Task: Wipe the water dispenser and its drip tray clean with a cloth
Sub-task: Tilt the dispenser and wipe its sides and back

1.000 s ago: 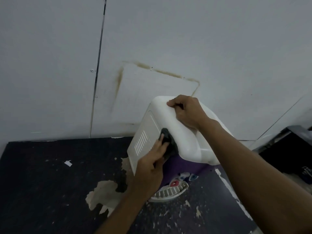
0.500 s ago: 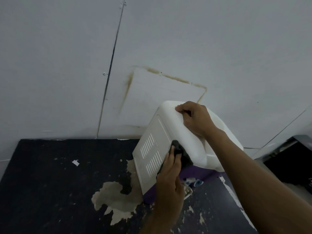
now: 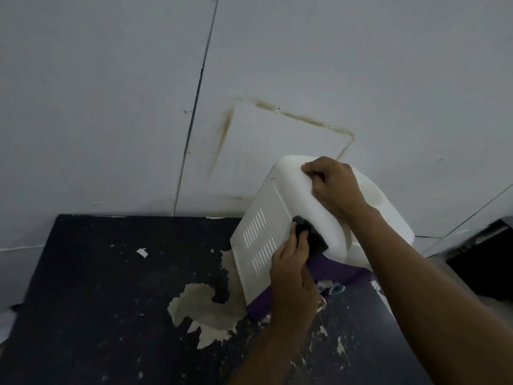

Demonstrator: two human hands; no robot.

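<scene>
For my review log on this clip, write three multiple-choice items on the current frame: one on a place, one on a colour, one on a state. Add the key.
1. Where is the black cloth pressed?
A) on the water dispenser, at the corner beside its vented panel
B) on the tabletop
C) on the wall

2. What colour is the dispenser's base band?
A) red
B) purple
C) green

3. What is the right hand doing?
A) lying flat on the table
B) holding the cloth
C) gripping the dispenser's top edge

Key:
1 A: the left hand holds the cloth against that corner.
2 B: purple shows under the white body.
3 C: its fingers curl over the top edge.
</scene>
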